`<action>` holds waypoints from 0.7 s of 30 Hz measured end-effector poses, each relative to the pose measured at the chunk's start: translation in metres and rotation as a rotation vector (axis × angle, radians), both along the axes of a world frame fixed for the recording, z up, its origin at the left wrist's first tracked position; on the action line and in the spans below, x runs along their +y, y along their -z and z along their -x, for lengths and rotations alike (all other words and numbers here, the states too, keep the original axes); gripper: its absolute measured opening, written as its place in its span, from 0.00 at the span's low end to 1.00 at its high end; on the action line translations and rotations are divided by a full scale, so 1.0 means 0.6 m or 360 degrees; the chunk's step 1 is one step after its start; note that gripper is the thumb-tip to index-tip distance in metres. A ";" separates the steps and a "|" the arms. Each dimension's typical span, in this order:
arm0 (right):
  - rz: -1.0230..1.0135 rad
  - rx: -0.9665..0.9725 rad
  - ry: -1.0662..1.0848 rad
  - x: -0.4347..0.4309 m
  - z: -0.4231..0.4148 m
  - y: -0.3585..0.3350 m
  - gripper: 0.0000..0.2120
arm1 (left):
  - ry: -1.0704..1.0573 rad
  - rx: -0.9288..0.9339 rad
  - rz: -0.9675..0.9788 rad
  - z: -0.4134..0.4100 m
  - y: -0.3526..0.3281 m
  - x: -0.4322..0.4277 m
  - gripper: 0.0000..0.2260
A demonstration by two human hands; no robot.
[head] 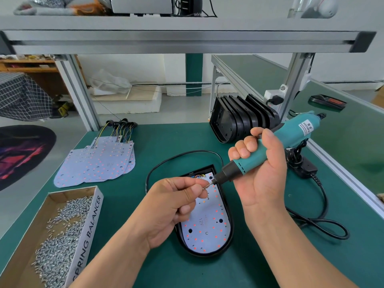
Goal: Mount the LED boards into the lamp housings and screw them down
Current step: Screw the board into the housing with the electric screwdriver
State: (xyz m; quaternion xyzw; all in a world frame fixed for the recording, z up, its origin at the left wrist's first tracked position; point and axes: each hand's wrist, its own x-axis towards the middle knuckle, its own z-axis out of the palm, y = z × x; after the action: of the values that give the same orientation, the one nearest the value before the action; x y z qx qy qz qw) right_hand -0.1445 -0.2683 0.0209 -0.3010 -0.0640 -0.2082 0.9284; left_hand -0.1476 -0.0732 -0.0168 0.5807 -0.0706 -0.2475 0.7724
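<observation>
A black lamp housing [230,229] lies on the green mat in front of me, with a white LED board [209,225] seated inside it. One screw head shows in the board's lower part. My right hand [259,169] grips a teal electric screwdriver [276,144], its black nose and bit tilted down to the left over the board's upper end. My left hand [172,204] pinches a small screw [204,187] at the bit's tip. Coloured wires sit at the housing's top edge.
A cardboard box [83,231] with several loose screws stands at the front left. Spare LED boards [97,161] with wire leads lie behind it. Stacked black housings [241,119] stand at the back right. The screwdriver's black cable [324,223] loops along the right.
</observation>
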 end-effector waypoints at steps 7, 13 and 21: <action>0.0031 -0.0004 -0.0012 -0.001 -0.001 0.002 0.08 | 0.0021 -0.0046 -0.0073 0.001 -0.001 0.001 0.07; 0.0023 0.0110 0.0039 0.007 -0.009 0.008 0.06 | -0.0225 -0.0393 -0.0376 0.001 0.001 -0.003 0.11; -0.0064 0.0223 0.0117 0.013 -0.015 0.023 0.07 | -0.0267 -0.0430 -0.0429 0.000 0.002 -0.004 0.12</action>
State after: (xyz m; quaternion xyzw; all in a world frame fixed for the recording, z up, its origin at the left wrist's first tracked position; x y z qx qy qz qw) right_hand -0.1354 -0.2607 0.0072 -0.2984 0.0166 -0.2219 0.9282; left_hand -0.1474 -0.0758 -0.0179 0.7106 -0.0912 -0.1092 0.6890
